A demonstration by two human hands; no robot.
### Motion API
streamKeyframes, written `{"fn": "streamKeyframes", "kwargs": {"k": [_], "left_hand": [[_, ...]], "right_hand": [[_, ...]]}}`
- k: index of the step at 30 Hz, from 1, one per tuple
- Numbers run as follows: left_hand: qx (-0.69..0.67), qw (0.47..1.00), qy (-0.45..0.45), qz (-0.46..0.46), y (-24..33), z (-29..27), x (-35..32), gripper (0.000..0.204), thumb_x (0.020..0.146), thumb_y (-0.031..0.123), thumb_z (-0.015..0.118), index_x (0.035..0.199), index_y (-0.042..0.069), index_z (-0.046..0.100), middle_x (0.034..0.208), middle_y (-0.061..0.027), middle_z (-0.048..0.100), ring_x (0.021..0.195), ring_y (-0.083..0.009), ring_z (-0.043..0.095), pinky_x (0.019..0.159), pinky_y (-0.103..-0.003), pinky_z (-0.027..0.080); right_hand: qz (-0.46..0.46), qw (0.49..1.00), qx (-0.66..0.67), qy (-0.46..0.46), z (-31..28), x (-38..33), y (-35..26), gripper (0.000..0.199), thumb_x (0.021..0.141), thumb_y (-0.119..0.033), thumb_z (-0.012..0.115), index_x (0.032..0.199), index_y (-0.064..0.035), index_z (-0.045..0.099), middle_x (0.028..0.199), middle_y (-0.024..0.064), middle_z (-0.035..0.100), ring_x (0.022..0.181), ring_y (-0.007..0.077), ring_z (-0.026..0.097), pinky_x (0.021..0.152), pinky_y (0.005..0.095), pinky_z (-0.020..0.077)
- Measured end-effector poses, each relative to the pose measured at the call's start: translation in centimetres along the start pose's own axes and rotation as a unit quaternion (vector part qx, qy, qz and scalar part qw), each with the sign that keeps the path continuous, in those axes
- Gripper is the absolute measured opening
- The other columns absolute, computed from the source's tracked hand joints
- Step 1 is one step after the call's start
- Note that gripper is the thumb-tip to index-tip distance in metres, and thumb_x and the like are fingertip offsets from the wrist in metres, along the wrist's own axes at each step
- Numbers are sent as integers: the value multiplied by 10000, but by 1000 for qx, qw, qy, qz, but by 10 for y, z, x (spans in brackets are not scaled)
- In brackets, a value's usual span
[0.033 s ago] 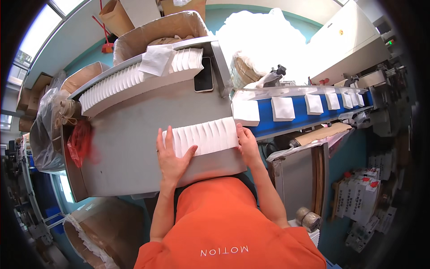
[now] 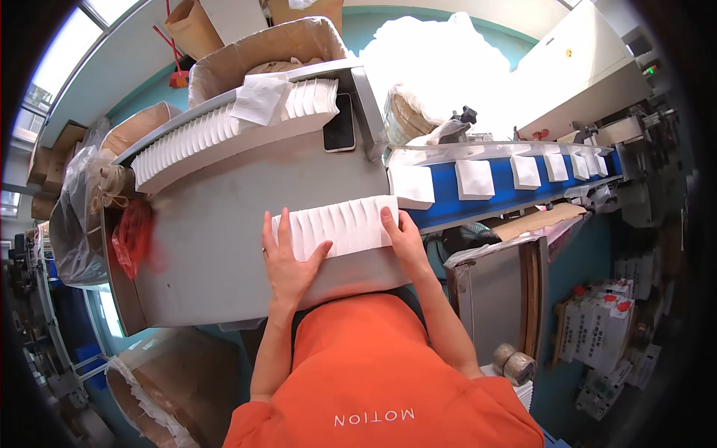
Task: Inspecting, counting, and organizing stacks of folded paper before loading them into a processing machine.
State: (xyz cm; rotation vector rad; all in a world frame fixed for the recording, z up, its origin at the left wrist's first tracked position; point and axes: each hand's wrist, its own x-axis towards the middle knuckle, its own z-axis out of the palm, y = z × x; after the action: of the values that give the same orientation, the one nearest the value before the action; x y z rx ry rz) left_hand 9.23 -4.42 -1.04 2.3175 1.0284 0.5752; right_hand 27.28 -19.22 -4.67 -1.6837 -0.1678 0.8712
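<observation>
Orange shirt (image 2: 381, 373): seen nearest the camera, filling the lower middle, with both forearms rising from it.
Left hand (image 2: 287, 257): laid flat at the left end of a row of folded white tissues (image 2: 340, 226); fingers spread, thumb angled along the front edge of the row.
Right hand (image 2: 403, 239): pressed against the right end of the same row; fingers held together, nothing pinched.
Row of folded white tissues: held between the two hands on the grey table (image 2: 224, 254), close to the near edge, standing on edge in even pleats.
Change: none can be told; both pictures come from the same instant, so the row is read as simply squeezed from both ends.
Red bag (image 2: 134, 235): hung at the table's left edge, well apart from the hands.
Long stack of tissues (image 2: 224, 131): lined up in a tray at the far side, one loose sheet on top.
Phone (image 2: 340, 123): lying just beside that stack.
Blue conveyor (image 2: 515, 190): running to the right, carrying separate white tissue bundles.
Cardboard box (image 2: 261, 52): standing beyond the table.
</observation>
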Motion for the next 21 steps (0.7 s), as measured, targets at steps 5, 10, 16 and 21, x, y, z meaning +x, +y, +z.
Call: {"fn": "streamKeyframes", "kwargs": {"k": [5, 10, 16, 21], "left_hand": [[51, 999, 6, -14, 5, 3, 0, 921, 737, 534, 781, 1443, 79, 403, 1509, -230, 257, 1306, -431, 372, 1027, -528, 376], [47, 999, 4, -22, -1, -1, 2, 935, 722, 545, 787, 1438, 77, 408, 1505, -245, 251, 1298, -430, 373, 1024, -533, 369], [35, 999, -19, -2, 15, 8, 0, 952, 698, 551, 802, 1440, 101, 409, 1508, -248, 239, 1304, -444, 360, 1032, -538, 355], [54, 998, -9, -16, 16, 11, 1, 951, 693, 550, 803, 1439, 111, 412, 1517, -250, 217, 1308, -453, 351, 1040, -545, 345]], "right_hand": [[35, 984, 164, -54, 16, -2, -1, 396, 974, -369, 584, 1171, -26, 584, 942, 21, 631, 835, 93, 581, 730, 256, 475], [105, 984, 127, -67, -17, -5, 15, 342, 941, -205, 613, 1224, -22, 556, 1010, 55, 658, 855, 146, 649, 676, 261, 508], [-32, 997, -65, -36, 4, 2, 0, 586, 922, -512, 621, 1148, 26, 566, 955, 71, 597, 737, 143, 572, 683, 253, 467], [107, 957, 250, -97, 17, 0, 3, 374, 972, -329, 592, 1219, -50, 559, 1113, 42, 636, 989, 130, 611, 855, 303, 493]]}}
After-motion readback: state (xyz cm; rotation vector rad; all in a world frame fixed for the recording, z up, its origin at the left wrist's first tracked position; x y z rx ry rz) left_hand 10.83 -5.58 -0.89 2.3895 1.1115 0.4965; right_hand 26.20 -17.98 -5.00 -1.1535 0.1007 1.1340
